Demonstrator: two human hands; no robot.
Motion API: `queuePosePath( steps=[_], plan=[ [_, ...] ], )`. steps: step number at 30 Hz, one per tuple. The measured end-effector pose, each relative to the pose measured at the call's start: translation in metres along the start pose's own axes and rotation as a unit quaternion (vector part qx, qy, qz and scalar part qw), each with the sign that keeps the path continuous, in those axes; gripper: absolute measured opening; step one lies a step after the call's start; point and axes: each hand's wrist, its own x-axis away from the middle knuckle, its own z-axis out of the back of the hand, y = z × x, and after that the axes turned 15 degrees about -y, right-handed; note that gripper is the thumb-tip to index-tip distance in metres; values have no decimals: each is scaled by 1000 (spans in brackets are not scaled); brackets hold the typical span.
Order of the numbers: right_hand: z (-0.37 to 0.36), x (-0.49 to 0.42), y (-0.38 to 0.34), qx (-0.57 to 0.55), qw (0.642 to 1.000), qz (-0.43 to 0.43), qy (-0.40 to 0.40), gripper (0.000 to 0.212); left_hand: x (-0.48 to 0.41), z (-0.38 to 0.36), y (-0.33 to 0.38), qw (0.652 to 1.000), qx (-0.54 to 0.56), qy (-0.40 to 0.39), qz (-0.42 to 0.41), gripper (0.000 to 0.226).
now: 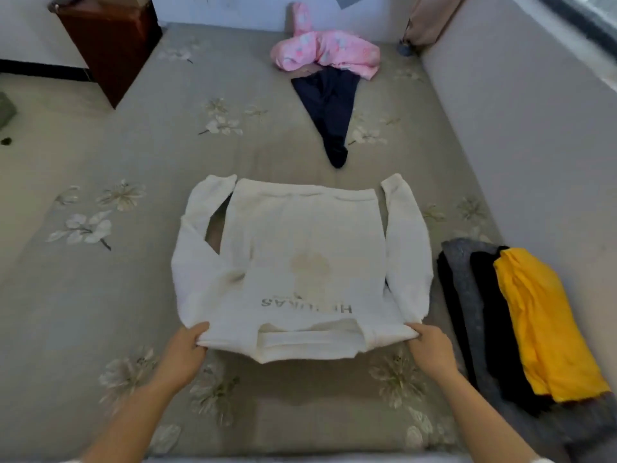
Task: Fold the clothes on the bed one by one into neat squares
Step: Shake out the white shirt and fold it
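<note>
A white sweatshirt (300, 262) with grey lettering lies spread on the bed (100, 295), collar toward me, its sleeves lying along its sides. My left hand (187, 349) grips its near left shoulder. My right hand (430, 345) grips the near right shoulder, and that near edge is raised a little off the bedsheet. Farther back lie a dark navy garment (330, 111) and a pink patterned jacket (327, 51), both unfolded.
A stack of folded clothes (484, 312), grey, black and a yellow piece (541, 322) on top, sits at the right by the wall (517, 128). A dark brown cabinet (110, 45) stands at the bed's far left corner. A curtain (430, 18) hangs at the far right.
</note>
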Motion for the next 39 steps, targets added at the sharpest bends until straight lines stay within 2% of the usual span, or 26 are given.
queuePosePath(
  steps=[2, 4, 6, 8, 9, 11, 13, 14, 16, 18, 20, 21, 23, 25, 28, 31, 33, 35, 37, 38, 39],
  plan=[
    [-28, -1, 17, 27, 996, -51, -61, 34, -2, -22, -24, 998, -3, -59, 7, 25],
    [-51, 5, 26, 41, 993, -74, -87, 34, -1, -39, -40, 995, -1, -93, 39, 25],
    [-68, 10, 38, 40, 991, -90, -87, 34, 2, -51, -53, 990, -18, -117, 73, 35],
    [-82, 13, 53, 51, 986, -117, -106, 38, 8, -61, -61, 977, -47, -170, 122, 56],
    [-89, 12, 60, 60, 981, -137, -124, 42, 11, -65, -64, 968, -44, -200, 145, 57],
    [-106, 11, 70, 74, 970, -172, -153, 47, 14, -77, -69, 955, -42, -244, 162, 35],
    [-125, 7, 71, 117, 970, -175, -123, 47, 14, -89, -69, 953, -79, -230, 179, 7],
    [-135, 4, 68, 144, 973, -160, -85, 46, 11, -96, -69, 957, -97, -201, 188, 3],
    [-156, -3, 58, 168, 980, -95, -41, 39, 5, -115, -64, 970, -99, -143, 169, 16],
    [-180, -9, 48, 180, 979, -35, -92, 40, 2, -137, -56, 979, -114, -118, 121, 34],
    [-202, -14, 45, 229, 958, -47, -168, 57, -1, -159, -54, 966, -199, -147, 73, 53],
    [-210, -16, 47, 261, 947, -63, -177, 60, -1, -168, -56, 955, -242, -159, 65, 58],
    [-219, -19, 52, 298, 938, -86, -155, 57, -4, -178, -62, 951, -260, -151, 68, 52],
    [-221, -22, 56, 324, 934, -70, -137, 46, -8, -180, -70, 960, -242, -130, 59, 37],
    [-211, -27, 60, 296, 941, -53, -156, 31, -13, -175, -72, 984, -128, -117, 45, 27],
    [-195, -26, 63, 233, 963, -54, -125, 27, -10, -164, -68, 994, 47, -1, 96, 17],
    [-188, -21, 68, 199, 973, -53, -101, 22, -2, -164, -62, 975, 165, 80, 125, 8],
    [-186, -14, 73, 178, 979, -43, -88, 21, 4, -172, -62, 932, 263, 137, 210, 19],
    [-189, -7, 78, 166, 982, -26, -83, 25, 5, -182, -67, 850, 419, 129, 291, 32],
    [-189, -5, 80, 155, 985, -11, -73, 27, 5, -186, -68, 802, 500, 111, 307, 31],
    [-189, -3, 82, 147, 987, 12, -63, 28, 6, -189, -66, 775, 539, 106, 312, 28]
  ],
)
